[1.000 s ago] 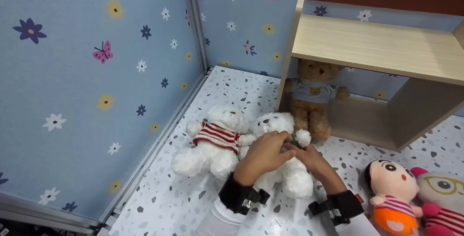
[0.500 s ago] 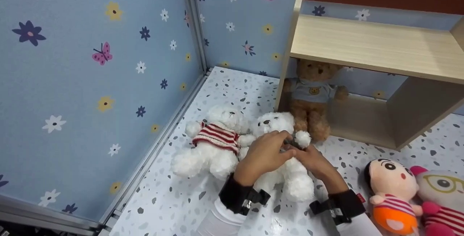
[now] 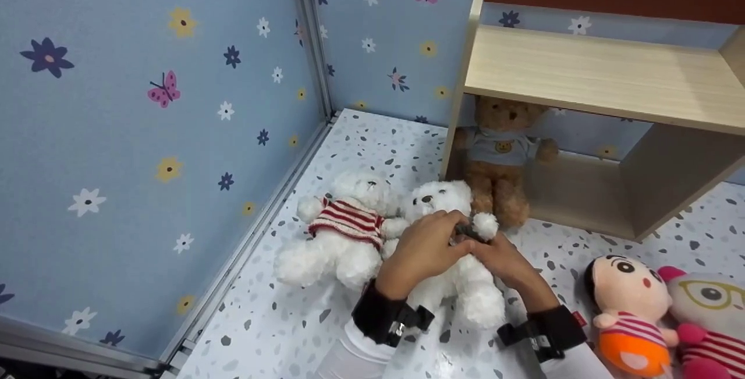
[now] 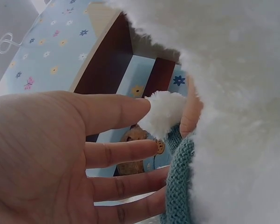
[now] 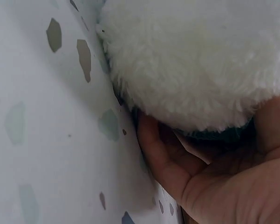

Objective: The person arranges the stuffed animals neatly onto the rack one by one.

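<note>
A white teddy bear (image 3: pixel 480 300) lies on its back on the speckled surface, under both hands. It wears a teal knit sweater (image 4: pixel 180 182); in the head view only a dark bit shows near its fluffy paw (image 3: pixel 485 226). Over the bear's chest lies my left hand (image 3: pixel 428 245), its fingers fairly straight in the left wrist view, some tips passing behind the sweater's edge. My right hand (image 3: pixel 503 257) reaches in from the bear's other side. In the right wrist view its fingers (image 5: pixel 153 154) curl under the bear around the teal knit. Both hands meet close together.
Left of it lies another white teddy bear (image 3: pixel 332 257) in a red-striped sweater. A brown teddy bear (image 3: pixel 500 175) sits in the wooden shelf (image 3: pixel 582 64). At the right are a doll with orange shorts (image 3: pixel 634 315) and a plush toy with yellow glasses (image 3: pixel 710 321).
The hands make only slight finger movements at the sweater, and the bear's right-hand leg has shifted a little downward. The head view has tilted slightly.
</note>
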{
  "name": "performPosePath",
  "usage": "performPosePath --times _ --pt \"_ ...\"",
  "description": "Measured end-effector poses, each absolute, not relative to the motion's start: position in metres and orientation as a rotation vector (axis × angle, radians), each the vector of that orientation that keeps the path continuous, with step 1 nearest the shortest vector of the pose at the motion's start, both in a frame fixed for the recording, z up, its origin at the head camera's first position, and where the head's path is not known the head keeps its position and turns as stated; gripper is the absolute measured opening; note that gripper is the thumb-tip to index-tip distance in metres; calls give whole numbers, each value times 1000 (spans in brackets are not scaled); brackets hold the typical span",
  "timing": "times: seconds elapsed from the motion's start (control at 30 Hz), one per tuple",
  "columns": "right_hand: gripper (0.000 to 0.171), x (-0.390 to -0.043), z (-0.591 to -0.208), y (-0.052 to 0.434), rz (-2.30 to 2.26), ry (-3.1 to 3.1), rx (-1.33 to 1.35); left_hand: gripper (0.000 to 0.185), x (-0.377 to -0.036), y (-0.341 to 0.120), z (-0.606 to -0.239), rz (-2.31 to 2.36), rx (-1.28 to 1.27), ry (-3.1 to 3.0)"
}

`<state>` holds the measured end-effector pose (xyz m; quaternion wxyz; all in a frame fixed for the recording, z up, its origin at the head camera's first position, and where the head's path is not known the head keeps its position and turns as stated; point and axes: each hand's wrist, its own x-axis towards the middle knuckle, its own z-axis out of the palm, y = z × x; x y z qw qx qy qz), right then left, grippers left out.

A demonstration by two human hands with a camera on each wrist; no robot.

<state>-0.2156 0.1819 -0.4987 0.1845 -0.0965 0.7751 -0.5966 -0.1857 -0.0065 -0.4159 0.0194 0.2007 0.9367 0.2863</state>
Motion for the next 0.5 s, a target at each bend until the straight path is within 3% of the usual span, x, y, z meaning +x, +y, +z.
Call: performPosePath --times 0.5 --pt "40 -214 -495 176 -1735 2248 -194 36 -185 -8 -413 896 618 2916"
